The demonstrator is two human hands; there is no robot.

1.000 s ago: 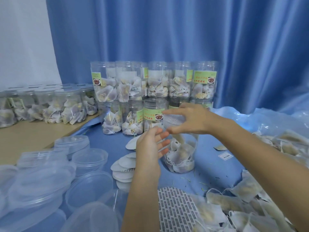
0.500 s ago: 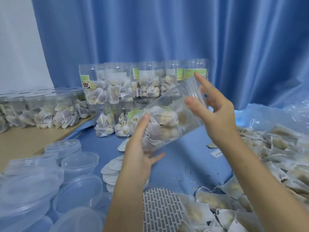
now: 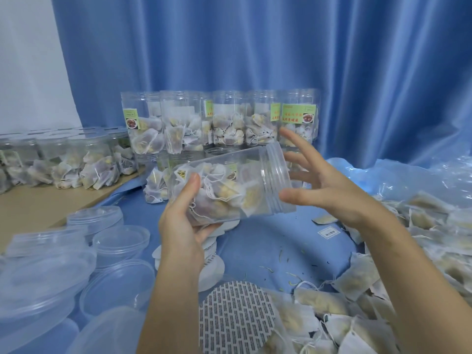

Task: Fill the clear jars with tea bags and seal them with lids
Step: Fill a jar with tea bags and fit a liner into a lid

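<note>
- Your left hand is in the middle of the frame. Its thumb and fingers curl round the bottom end of a clear jar, thumb on top, fingers under.
- The jar lies almost on its side in the air, with its open threaded mouth pointing to the right. It has no lid on. It is stuffed with tea bags (white ones with little strings).
- Your right hand is just right of the jar mouth. Its fingers are straight and spread wide. The thumb tip is at the rim; I cannot tell if it touches.
- Behind the jar, in the upper middle, stand the stacked jars with green labels, already full of bags.
- More filled jars sit at the left on a tan table.
- Clear lids are piled at the lower left.
- A round patterned seal lies at the bottom middle on the blue cloth.
- Loose tea bags are heaped at the lower right.
- A blue curtain hangs across the top.
</note>
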